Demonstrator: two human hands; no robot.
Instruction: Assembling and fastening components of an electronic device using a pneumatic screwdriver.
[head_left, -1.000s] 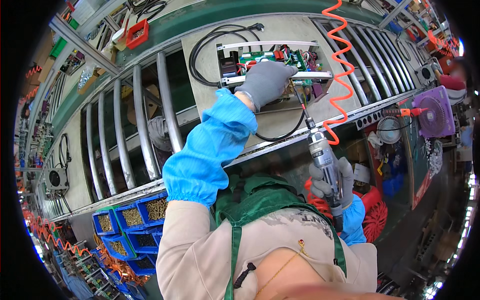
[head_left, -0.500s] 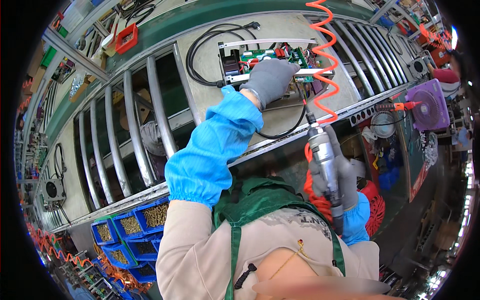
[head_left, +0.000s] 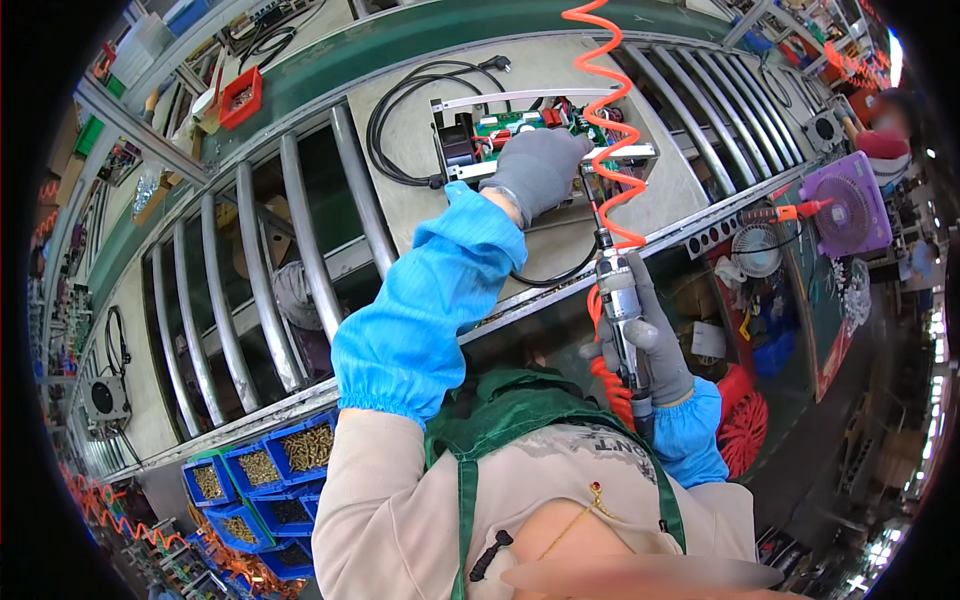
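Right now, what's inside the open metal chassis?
Green circuit boards, red components, and a black block at the left end. The gloved left hand hides part of the middle; the coiled orange line crosses in front of the right side. Whatever they cover can't be seen.

We find the view taken from the wearer's head, upright and facing steeply downward, with the shirt (head_left: 570, 470) close to the lens along the lower edge. We note the left hand (head_left: 540, 172) and right hand (head_left: 652, 340) farther off, with the board (head_left: 675, 192) and rollers (head_left: 262, 275) curving toward the round fisheye rim.
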